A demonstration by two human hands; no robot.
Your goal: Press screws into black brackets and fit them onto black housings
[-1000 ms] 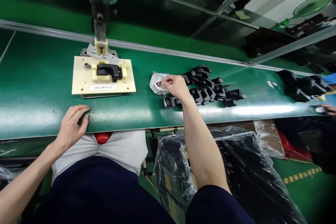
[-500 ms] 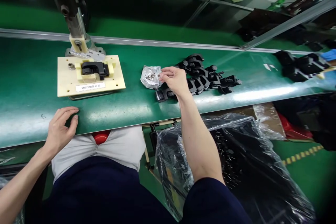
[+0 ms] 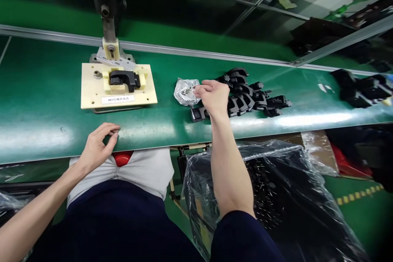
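Right grip point(image 3: 215, 96) at bag point(image 3: 181, 98) — metal bits point(image 3: 186, 91) inside

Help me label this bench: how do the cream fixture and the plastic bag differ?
The cream fixture looks larger; the plastic bag is smaller. The fixture is a rigid, rectangular board, while the bag is crumpled film. The fixture carries a black part; the bag bears small metal pieces, with the right hand at its edge. Both sit on the green worktop.
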